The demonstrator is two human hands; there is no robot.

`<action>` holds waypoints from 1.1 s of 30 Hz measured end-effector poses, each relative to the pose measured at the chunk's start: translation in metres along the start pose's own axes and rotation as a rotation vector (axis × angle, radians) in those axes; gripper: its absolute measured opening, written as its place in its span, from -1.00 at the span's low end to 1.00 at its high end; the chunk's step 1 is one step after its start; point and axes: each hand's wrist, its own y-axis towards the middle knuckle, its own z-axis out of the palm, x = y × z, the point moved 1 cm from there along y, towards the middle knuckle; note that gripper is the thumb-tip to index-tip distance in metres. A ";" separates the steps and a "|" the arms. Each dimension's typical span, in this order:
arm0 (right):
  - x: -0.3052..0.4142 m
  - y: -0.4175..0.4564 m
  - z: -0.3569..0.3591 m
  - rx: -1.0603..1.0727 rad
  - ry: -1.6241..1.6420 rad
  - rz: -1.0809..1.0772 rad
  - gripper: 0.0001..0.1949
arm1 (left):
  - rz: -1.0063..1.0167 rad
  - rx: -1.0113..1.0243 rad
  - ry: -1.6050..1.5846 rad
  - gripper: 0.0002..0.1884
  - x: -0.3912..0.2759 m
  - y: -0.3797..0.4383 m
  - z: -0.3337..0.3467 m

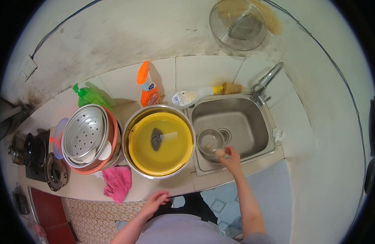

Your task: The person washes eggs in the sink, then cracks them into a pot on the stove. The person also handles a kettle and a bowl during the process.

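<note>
My right hand pinches a round, pale brown egg between thumb and fingers, over the near left part of the stainless steel sink. Just beyond the egg, a small metal bowl stands in the sink, left of the drain. Inside that bowl lies a pale roundish thing, probably another egg. By the counter's front edge, below the large basin, my left hand hangs with loosely bent fingers and nothing visible in it.
Left of the sink, a yellow basin holding a steel scourer sits in a metal basin. Stacked steamers, a pink cloth and a spray bottle share the counter. The faucet rises behind the sink.
</note>
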 end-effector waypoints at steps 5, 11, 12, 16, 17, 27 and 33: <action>-0.092 0.058 0.050 0.208 -0.348 0.028 -0.84 | -0.056 -0.495 -0.139 -0.68 0.046 -0.033 -0.017; -0.133 0.068 0.093 0.246 -0.645 -0.219 -0.84 | -0.184 -0.795 -0.253 -0.71 0.087 -0.077 0.010; -0.137 0.067 0.096 0.260 -0.657 -0.218 -0.84 | -0.194 -0.805 -0.258 -0.71 0.091 -0.079 0.016; -0.131 0.075 0.092 0.292 -0.706 -0.240 -0.82 | -0.170 -0.836 -0.235 -0.70 0.099 -0.079 0.034; -0.132 0.076 0.092 0.298 -0.716 -0.246 -0.81 | -0.164 -0.842 -0.215 -0.70 0.098 -0.078 0.037; -0.095 0.070 0.026 0.101 -0.539 -0.154 -0.82 | -0.091 -0.790 -0.121 -0.71 0.088 -0.077 0.019; -0.051 -0.015 -0.088 -0.294 -0.308 0.003 -0.86 | 0.090 -0.354 0.082 -0.79 0.037 -0.033 -0.008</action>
